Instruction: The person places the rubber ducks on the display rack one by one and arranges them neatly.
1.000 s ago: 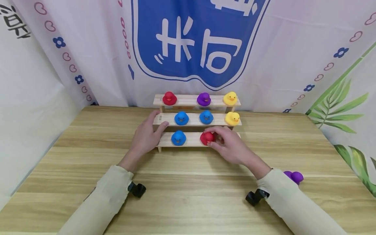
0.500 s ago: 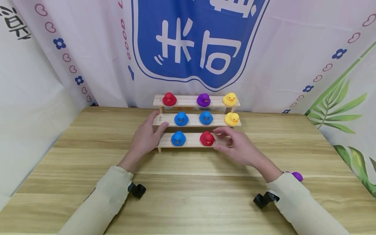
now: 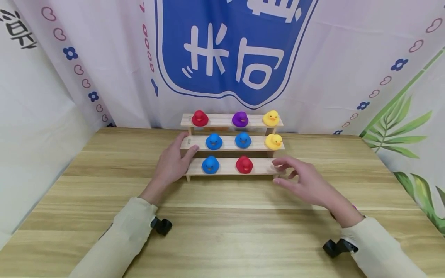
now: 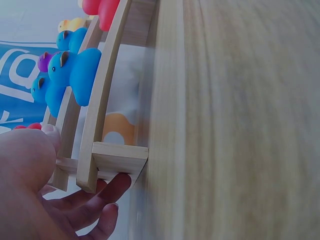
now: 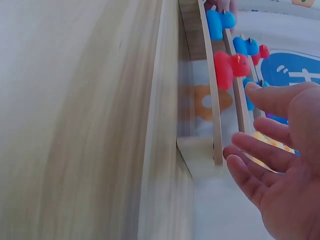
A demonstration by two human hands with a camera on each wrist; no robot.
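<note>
A three-tier wooden stand (image 3: 227, 166) holds rubber ducks. My left hand (image 3: 170, 162) grips its left end, the thumb on the middle board and fingers behind the side leg in the left wrist view. Near the right end of the bottom board, my right hand (image 3: 306, 181) hovers with spread fingers and holds nothing. That board bears a blue duck (image 3: 210, 165) and a red duck (image 3: 244, 165). Two blue ducks (image 3: 243, 140) and a yellow duck (image 3: 273, 142) sit on the middle tier. On top are a red duck (image 3: 199, 118), a purple duck (image 3: 240, 119) and a yellow duck (image 3: 271, 118).
The stand is at the back of a wood-grain table (image 3: 222, 231), before a printed curtain (image 3: 121, 69). Beyond my right wrist, a sliver of purple (image 3: 354, 207) peeks out, mostly hidden. White walls flank both sides.
My right hand has let go of the red duck on the bottom board and drawn away to the right. Its forearm now covers most of the purple duck on the table. The left hand stays put.
</note>
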